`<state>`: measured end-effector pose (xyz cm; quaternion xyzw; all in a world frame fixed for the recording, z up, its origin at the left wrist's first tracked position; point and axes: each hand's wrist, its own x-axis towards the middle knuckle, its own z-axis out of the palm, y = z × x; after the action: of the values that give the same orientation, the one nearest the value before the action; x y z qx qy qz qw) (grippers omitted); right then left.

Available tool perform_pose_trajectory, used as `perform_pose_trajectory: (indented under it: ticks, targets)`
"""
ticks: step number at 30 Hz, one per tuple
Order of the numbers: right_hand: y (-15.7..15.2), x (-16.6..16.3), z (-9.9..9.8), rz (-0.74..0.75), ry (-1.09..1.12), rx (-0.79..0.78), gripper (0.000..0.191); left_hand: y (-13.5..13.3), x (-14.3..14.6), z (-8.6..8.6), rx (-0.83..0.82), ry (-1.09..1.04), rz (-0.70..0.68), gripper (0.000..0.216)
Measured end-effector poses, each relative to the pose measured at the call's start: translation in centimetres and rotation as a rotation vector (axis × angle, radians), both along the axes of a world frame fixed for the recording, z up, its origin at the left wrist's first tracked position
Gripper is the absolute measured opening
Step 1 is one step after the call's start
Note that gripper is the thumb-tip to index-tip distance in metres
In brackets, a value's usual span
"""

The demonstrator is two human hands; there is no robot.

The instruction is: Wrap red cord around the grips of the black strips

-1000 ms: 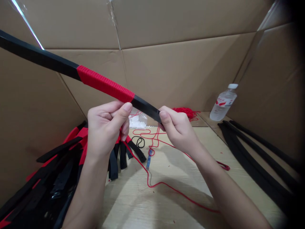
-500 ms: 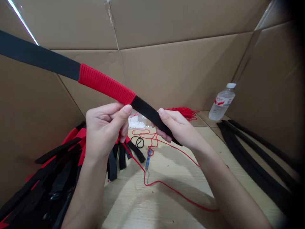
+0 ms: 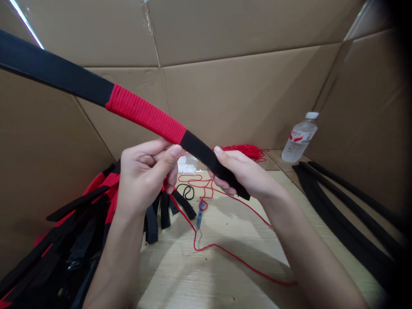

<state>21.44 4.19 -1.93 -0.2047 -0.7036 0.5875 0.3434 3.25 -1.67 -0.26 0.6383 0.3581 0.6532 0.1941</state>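
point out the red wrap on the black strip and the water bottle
Red cord wrap [image 3: 145, 115], head view, on its middle
Plastic water bottle [image 3: 301, 143], head view, on its body

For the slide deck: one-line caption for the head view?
Left hand and right hand grip a black strip with red cord wrapping.

This was a makeshift handcraft workshop: flattened cardboard walls [image 3: 244, 94] boxed in a pale wooden tabletop [image 3: 167, 279], which carried a tangle of red cord [image 3: 246, 151] and batches of black strips [image 3: 337, 223], with a plastic water bottle [image 3: 300, 138] standing in the corner.
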Motion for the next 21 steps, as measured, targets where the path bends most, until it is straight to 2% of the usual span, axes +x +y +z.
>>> perform_pose_trajectory:
  ticks: [3,7,10,13,16,19,21]
  targets:
    - [0.3,0.3,0.0,0.042,-0.015,-0.053,0.053,0.1,0.0,-0.1,-0.001,0.033,0.016,0.035]
    - [1.0,0.8,-0.4,0.144,-0.017,-0.122,0.052,0.1,-0.1,-0.3,-0.02,0.03,-0.017,0.01]
    - [1.2,0.7,-0.7,0.261,0.007,-0.199,0.051,-0.1,-0.1,-0.3,-0.015,-0.021,-0.081,0.026]
    - [0.8,0.2,-0.7,0.293,0.035,-0.278,0.051,-0.1,0.0,-0.3,0.006,-0.062,-0.079,0.023]
    - [0.3,-0.4,-0.5,0.207,0.019,-0.265,0.051,0.0,0.0,-0.3,0.018,-0.075,-0.046,0.019]
    - [-0.2,-1.0,-0.2,0.046,-0.053,-0.114,0.056,0.3,-0.1,-0.3,0.006,-0.086,-0.036,0.021]
    - [-0.6,-1.3,-0.1,-0.064,-0.08,0.022,0.051,0.6,-0.2,-0.3,-0.017,-0.099,-0.026,0.022]
